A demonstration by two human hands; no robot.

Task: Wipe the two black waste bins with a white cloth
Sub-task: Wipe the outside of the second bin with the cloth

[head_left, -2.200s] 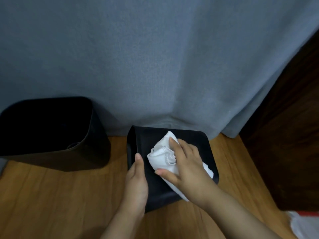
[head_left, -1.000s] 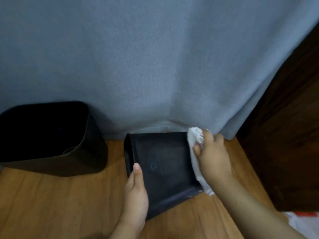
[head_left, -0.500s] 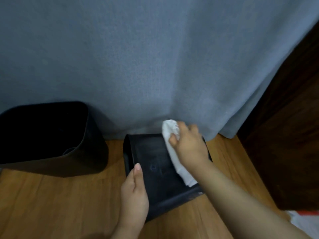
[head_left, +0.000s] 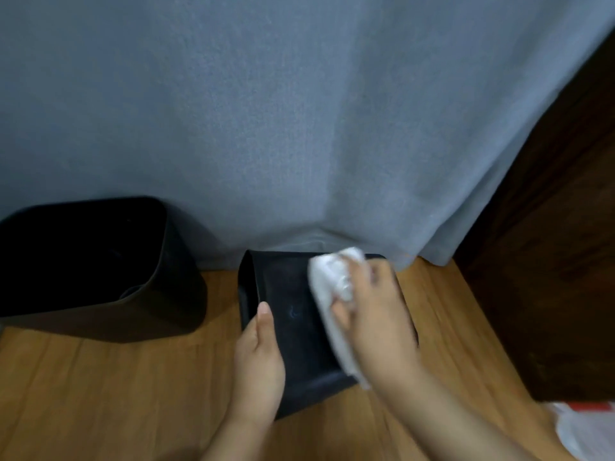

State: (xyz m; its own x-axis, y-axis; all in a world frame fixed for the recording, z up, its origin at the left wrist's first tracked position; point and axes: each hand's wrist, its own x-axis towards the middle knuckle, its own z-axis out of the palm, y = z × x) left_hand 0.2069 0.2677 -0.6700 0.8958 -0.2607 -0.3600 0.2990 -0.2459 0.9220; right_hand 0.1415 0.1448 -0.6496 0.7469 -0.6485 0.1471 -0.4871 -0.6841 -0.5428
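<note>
A black waste bin (head_left: 293,314) lies on its side on the wooden floor, one flat wall facing up. My left hand (head_left: 258,364) holds its near left edge, thumb on top. My right hand (head_left: 376,314) grips a bunched white cloth (head_left: 332,294) and presses it on the right part of that upper wall; the hand is motion-blurred. A tail of cloth hangs down along the bin's right side. A second black bin (head_left: 100,267) stands upright at the left, its dark opening tilted toward me.
A grey curtain (head_left: 299,128) hangs right behind both bins and touches the floor. Dark wooden furniture (head_left: 552,261) stands at the right. A white plastic bag with red print (head_left: 585,427) lies at the bottom right. Wooden floor (head_left: 116,394) spreads in front.
My right hand has swept the cloth from the bin's far right edge leftward, then back toward me over its upper wall. My left hand and both bins have stayed put.
</note>
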